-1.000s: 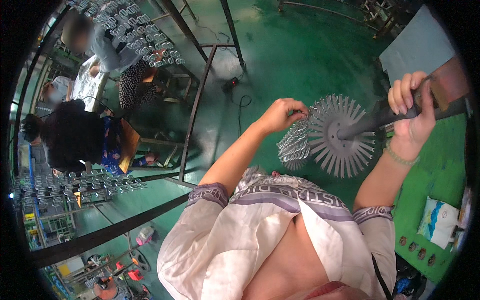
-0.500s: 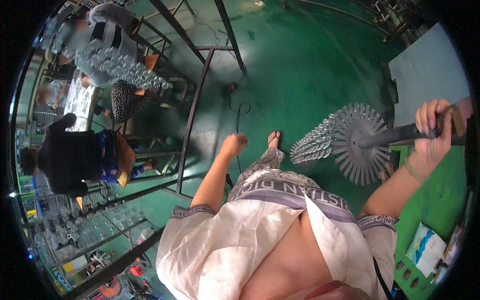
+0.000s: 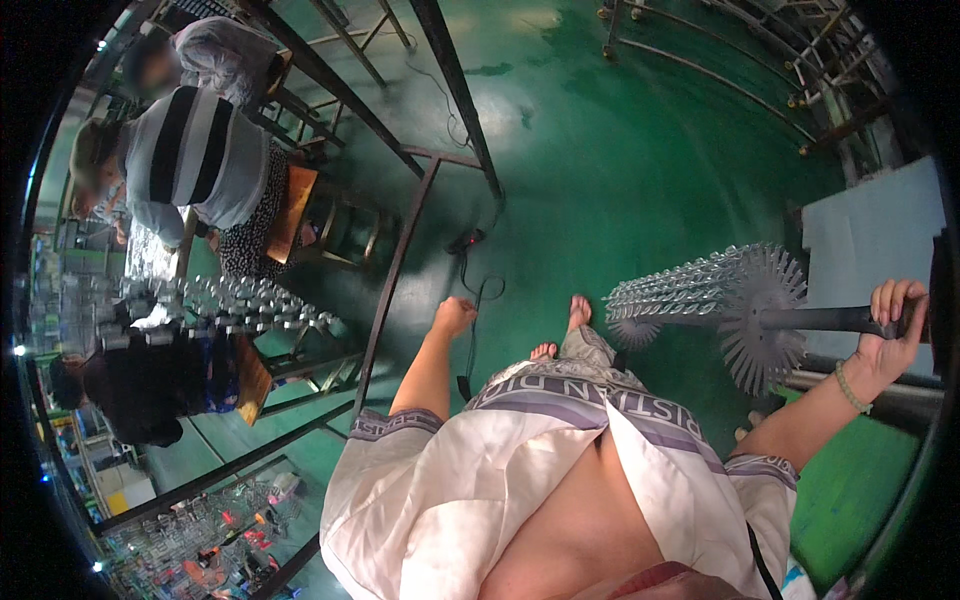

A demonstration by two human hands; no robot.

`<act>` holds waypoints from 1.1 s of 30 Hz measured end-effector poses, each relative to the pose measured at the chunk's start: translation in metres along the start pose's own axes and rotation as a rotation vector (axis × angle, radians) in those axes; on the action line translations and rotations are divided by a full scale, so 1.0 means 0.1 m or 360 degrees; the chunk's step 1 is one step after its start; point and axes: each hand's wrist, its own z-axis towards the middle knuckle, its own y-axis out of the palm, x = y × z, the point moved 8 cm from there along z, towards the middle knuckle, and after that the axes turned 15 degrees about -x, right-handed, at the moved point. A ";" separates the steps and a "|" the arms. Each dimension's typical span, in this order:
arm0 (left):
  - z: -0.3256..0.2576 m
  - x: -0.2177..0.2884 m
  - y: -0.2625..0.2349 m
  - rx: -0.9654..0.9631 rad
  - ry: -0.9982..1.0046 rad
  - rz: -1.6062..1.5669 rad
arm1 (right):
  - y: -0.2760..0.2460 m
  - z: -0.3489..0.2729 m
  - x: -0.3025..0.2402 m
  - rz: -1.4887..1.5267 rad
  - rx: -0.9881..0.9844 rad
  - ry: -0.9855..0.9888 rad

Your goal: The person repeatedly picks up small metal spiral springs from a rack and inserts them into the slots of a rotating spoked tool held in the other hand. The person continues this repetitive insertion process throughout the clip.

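My right hand (image 3: 893, 322) grips the dark end shaft (image 3: 815, 319) of a long rack, its fingers wrapped round it. A grey slotted disc (image 3: 757, 318) stands at the rack's near end, and a smaller slotted disc (image 3: 632, 330) shows at the far end. Between them run rows of small shiny metal pieces (image 3: 680, 283), too fine to name. The rack is held off to my right, above the green floor. My left hand (image 3: 456, 316) hangs in front of me with its fingers curled in, and nothing shows in it.
A dark metal frame (image 3: 395, 260) stands to my left. Beyond it, several people sit on wooden stools at a bench, beside hanging rows of metal parts (image 3: 240, 305). A cable (image 3: 470, 290) lies on the floor ahead. At right are a pale panel (image 3: 870, 235) and a green surface (image 3: 850, 480).
The surroundings have shifted as I walk, and both my feet now show. My right hand still holds the rack, which has swung lower in view. The left hand has moved slightly down and left.
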 end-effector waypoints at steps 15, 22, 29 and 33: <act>0.88 0.39 -0.34 0.0001 -0.0653 -0.0453 | -0.98 2.90 1.54 -0.0072 0.0068 -0.0027; 1.82 1.03 -0.37 -0.0306 -0.0576 0.0120 | -1.46 4.36 2.42 0.0219 -0.0143 0.0080; 3.09 1.50 -0.73 -0.0312 -0.0593 -0.0278 | -1.51 5.73 3.13 0.0225 -0.0180 0.0063; 3.55 1.62 -1.14 -0.0280 -0.0681 -0.0465 | -1.32 6.52 3.58 -0.0074 0.0250 0.0032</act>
